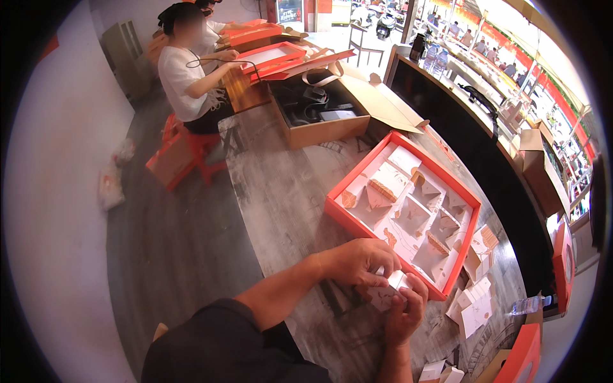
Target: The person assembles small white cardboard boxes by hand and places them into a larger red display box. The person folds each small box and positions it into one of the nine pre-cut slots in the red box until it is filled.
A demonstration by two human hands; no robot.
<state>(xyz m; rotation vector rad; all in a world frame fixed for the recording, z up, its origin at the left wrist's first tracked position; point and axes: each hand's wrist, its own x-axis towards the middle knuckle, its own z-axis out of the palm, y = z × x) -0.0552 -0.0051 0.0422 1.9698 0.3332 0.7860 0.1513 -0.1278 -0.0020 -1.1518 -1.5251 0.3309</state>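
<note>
small card piece between two hands, just off the red box

the left hand (365, 260) has its thumb and fingers pinched together on the upper part of a small white card piece (380, 300); the right hand (407, 313) has thumb and fingers clamped at its right side. the piece is above the tabletop (274, 172), just beside the near left side of the red box (345, 220), close to the box's near corner. whether it touches the table is hidden.

the likeliest trouble is a crease or tear: thin card, pressed hard from two sides, could bend off its fold line. if one pinch slips, the piece could spring open. a knuckle or wrist pushing forward could nudge the box toward the tabletop's right edge and jolt the white dividers (418, 217) inside. the right forearm could also sweep the loose folded card pieces (476, 309) about, and these could knock the clear bottle (530, 305), which lies by the right edge.
</note>
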